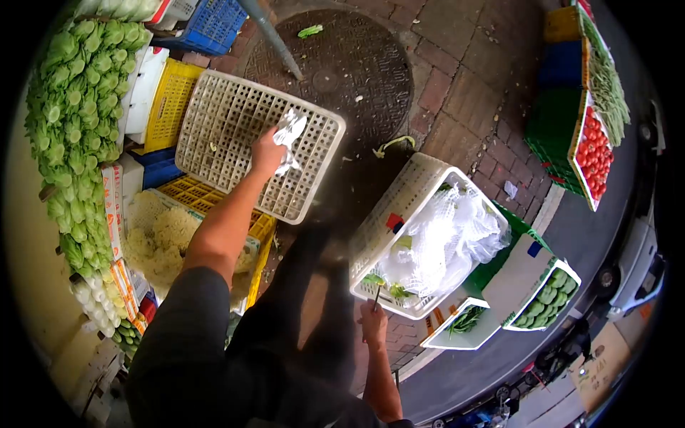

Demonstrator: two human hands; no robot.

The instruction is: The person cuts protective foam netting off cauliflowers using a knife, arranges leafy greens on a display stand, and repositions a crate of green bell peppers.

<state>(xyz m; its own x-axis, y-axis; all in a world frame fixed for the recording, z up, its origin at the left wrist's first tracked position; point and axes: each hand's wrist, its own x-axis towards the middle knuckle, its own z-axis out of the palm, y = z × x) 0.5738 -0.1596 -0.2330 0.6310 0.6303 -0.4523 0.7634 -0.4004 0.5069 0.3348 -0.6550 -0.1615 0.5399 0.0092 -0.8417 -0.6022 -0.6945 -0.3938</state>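
My left hand (267,153) is closed round a crumpled white cloth or bag (291,135), over the upturned grid face of a white plastic crate (214,121). On the right, my right hand (374,322) grips a thin dark tool (377,294), perhaps a knife, at the lower corner of a second white crate (378,207). That crate holds a heap of clear and white plastic bags (449,235), with some green leaves at its edge. What the tool's tip touches is too small to tell.
Leafy greens (78,100), cauliflower (164,228) and a yellow crate (171,100) line the left. A metal pole (271,36) stands by a manhole cover (357,71). Tomatoes (594,153) and boxed green vegetables (548,299) are on the right, beside a road.
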